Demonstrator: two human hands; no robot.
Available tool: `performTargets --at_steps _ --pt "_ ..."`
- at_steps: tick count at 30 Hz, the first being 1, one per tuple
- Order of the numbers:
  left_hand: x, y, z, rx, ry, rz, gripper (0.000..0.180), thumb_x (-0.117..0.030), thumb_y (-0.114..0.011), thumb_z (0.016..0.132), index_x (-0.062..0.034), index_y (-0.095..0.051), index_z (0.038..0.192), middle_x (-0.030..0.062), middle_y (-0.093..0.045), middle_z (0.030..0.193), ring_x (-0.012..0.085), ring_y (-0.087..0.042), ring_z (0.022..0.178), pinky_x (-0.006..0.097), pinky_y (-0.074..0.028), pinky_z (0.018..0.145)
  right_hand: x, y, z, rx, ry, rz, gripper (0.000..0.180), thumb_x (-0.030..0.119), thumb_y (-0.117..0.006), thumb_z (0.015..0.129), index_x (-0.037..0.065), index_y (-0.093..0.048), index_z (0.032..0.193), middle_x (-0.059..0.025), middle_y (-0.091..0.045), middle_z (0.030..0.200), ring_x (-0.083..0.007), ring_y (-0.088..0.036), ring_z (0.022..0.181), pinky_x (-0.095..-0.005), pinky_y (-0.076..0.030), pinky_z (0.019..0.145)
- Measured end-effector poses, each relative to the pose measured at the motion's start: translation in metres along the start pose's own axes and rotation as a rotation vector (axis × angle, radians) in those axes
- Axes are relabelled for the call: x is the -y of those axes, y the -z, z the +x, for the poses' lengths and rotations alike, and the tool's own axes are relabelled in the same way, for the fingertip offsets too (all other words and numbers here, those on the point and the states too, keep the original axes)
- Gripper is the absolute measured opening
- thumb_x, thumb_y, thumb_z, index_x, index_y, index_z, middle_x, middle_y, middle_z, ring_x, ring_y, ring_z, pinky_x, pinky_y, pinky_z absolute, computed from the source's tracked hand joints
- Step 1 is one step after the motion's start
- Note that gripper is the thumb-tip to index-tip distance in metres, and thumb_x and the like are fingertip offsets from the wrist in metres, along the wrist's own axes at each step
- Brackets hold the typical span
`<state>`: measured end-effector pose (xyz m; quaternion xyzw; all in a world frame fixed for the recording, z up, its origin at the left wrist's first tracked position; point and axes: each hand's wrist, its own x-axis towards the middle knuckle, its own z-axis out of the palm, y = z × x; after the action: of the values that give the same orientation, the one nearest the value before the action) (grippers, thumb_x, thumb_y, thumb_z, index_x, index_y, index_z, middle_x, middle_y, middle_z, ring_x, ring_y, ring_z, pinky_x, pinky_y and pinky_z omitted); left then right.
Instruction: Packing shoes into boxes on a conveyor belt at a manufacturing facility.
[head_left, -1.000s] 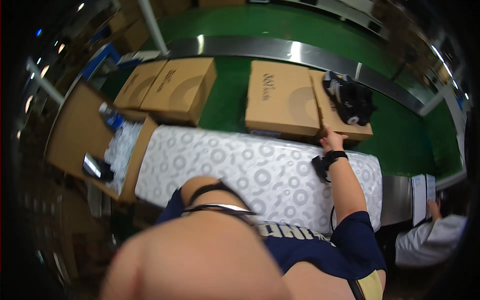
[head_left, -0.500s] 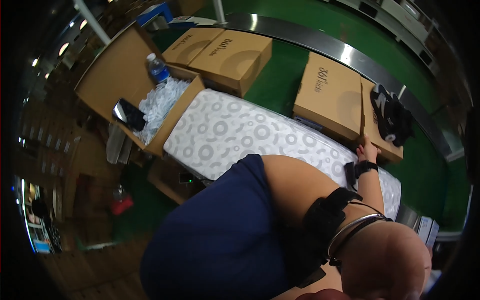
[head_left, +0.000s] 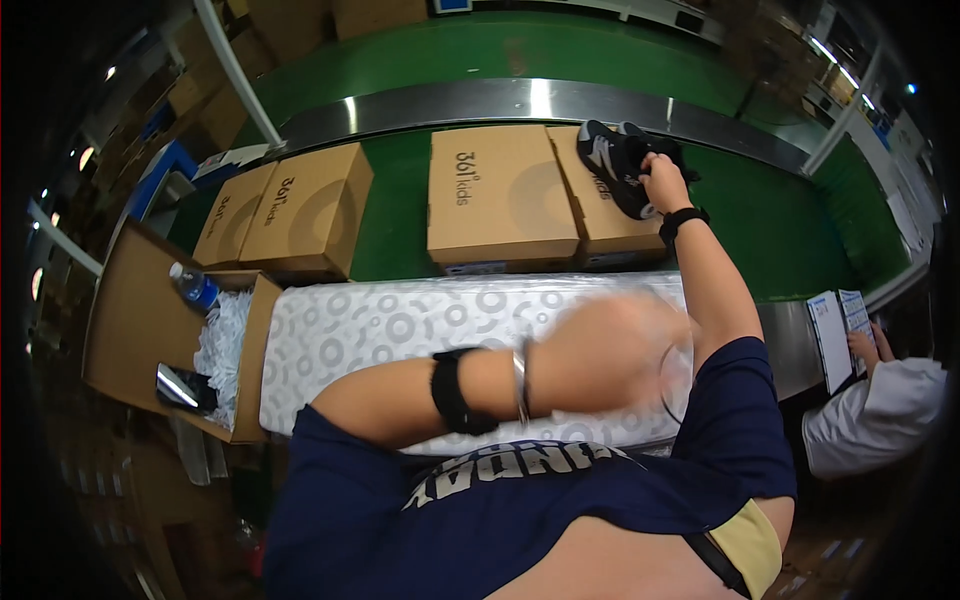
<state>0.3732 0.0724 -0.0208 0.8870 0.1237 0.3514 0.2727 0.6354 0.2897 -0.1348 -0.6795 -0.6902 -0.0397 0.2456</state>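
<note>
My right hand (head_left: 663,182) reaches out to a pair of black sneakers (head_left: 612,165) with grey-white details. Its fingers are bent in and closed on the sneakers' near side. The pair lies on a brown cardboard shoebox (head_left: 597,205). My left hand (head_left: 620,345), smeared by motion, hangs in front of my chest, above a long packing surface (head_left: 400,325) wrapped in white plastic with grey rings. Whether it holds anything is hidden by the blur. A thin curved line shows beside it. Bands and a bracelet sit on my left forearm.
Another brown shoebox (head_left: 500,195) adjoins the sneakers' box; two more boxes (head_left: 305,205) stand farther left. An open carton (head_left: 255,355) holds shredded paper, a water bottle (head_left: 195,287) and a dark phone (head_left: 185,388). A metal rail (head_left: 540,98) runs behind. At right, another person handles white-blue cards (head_left: 828,340).
My view has swung right. My right hand has gone from the shoebox's near edge up to the sneakers. My left hand, formerly close to the camera at lower right, is now farther out, over the packing surface.
</note>
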Motion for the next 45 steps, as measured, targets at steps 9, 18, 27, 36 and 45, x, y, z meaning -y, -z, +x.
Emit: performTargets --at_steps 9,18,27,36,45 --pt "0.091 -0.007 -0.080 -0.376 0.206 0.568 0.086 -0.027 -0.077 0.059 -0.0097 -0.033 0.130 0.0186 -0.026 0.135 0.0365 -0.026 0.125 0.045 -0.023 0.101 0.125 0.162 -0.098 0.266 0.226 0.878 0.036 0.012 -0.071 0.071 0.001 -0.049 0.097 -0.0026 -0.054 0.085 -0.0100 -0.052 0.081 -0.0221 -0.042 0.071" --pt "0.075 0.018 -0.167 -0.327 1.015 -0.940 0.043 -0.035 -0.049 0.089 0.0017 -0.049 0.112 0.0072 -0.060 0.091 0.0129 -0.059 0.078 0.024 -0.048 0.067 0.192 0.006 -0.148 0.445 -0.247 1.546 0.040 0.018 -0.063 0.081 -0.005 -0.051 0.111 -0.0064 -0.061 0.086 -0.0085 -0.056 0.074 -0.0201 -0.044 0.066" --pt "0.067 0.062 -0.379 -0.239 1.848 1.124 0.073 -0.053 -0.044 0.081 -0.0034 -0.031 0.133 0.0285 -0.027 0.134 0.0430 -0.020 0.126 0.052 -0.010 0.103 0.200 -0.078 -0.189 0.306 -0.275 1.121 0.032 0.015 -0.062 0.079 -0.003 -0.056 0.105 -0.0057 -0.061 0.068 -0.0076 -0.054 0.058 -0.0211 -0.042 0.054" --pt "0.067 0.077 -0.374 -0.457 1.405 0.964 0.056 -0.030 -0.058 0.078 0.0033 -0.043 0.120 0.0210 -0.042 0.124 0.0382 -0.044 0.110 0.043 -0.038 0.090 0.210 -0.043 -0.190 0.272 -0.264 0.688 0.041 0.021 -0.064 0.078 -0.004 -0.054 0.110 -0.0089 -0.061 0.081 -0.0148 -0.057 0.073 -0.0264 -0.045 0.064" --pt "-0.026 0.043 -0.108 0.217 0.337 0.591 0.043 -0.027 -0.067 0.068 -0.0031 -0.054 0.102 0.0136 -0.054 0.097 0.0263 -0.059 0.075 0.035 -0.047 0.061 0.243 0.052 -0.132 0.731 -0.085 1.580 0.050 0.004 -0.063 0.072 -0.003 -0.041 0.117 -0.0090 -0.057 0.091 -0.0141 -0.056 0.079 -0.0243 -0.045 0.067"
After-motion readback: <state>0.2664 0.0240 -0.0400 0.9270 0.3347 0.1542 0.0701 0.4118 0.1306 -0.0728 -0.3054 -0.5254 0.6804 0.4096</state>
